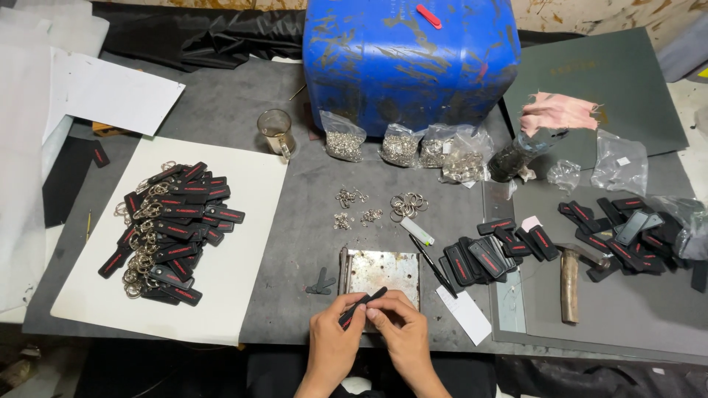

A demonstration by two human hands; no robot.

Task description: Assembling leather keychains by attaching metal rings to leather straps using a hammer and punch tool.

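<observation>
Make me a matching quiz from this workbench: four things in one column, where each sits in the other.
Things:
1. Hammer
2. Metal cup
3. Pile of finished key tags
4. Black strap

Places:
A. On the white sheet, at the left
B. Held between both hands
C. Beside the blue drum
D. On the right, near loose black straps

Pairs: 1-D, 2-C, 3-A, 4-B

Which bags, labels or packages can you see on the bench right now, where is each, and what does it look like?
Clear plastic bags of metal rings: a row in front of the blue drum, lumpy, silver contents.
Empty clear bags: right rear, crumpled, small white tag.
White paper slip: beside the metal plate, rectangular.
Dark green folder: right rear, flat.
Black strap: held by left hand and right hand, red marking.
</observation>
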